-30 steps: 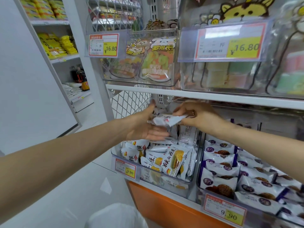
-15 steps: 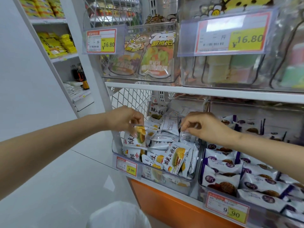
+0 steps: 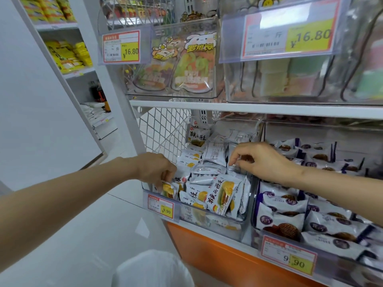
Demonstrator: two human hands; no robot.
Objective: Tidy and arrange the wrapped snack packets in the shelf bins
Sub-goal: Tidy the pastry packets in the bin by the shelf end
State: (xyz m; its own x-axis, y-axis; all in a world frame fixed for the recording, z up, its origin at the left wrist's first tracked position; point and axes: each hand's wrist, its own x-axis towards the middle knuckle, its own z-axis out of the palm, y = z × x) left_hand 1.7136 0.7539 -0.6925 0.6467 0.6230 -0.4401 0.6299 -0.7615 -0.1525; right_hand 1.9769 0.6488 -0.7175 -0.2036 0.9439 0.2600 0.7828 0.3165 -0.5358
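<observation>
We take the bin (image 3: 219, 223) holding the snack packets (image 3: 219, 195) as our landmark. Our left hand (image 3: 157, 168) sits at its front left corner, and our right hand (image 3: 263, 160) is over its right side, farther back. A second bin (image 3: 255, 206) stands just right of it, and a price tag (image 3: 160, 206) hangs on its front.

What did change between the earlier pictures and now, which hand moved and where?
Earlier both hands held one packet together above the clear bin; they parted. The left hand came down to the bin's front left corner, pinching a yellow-printed packet. The right hand sank to the right side, pinching a white packet. The purple packets stayed.
</observation>
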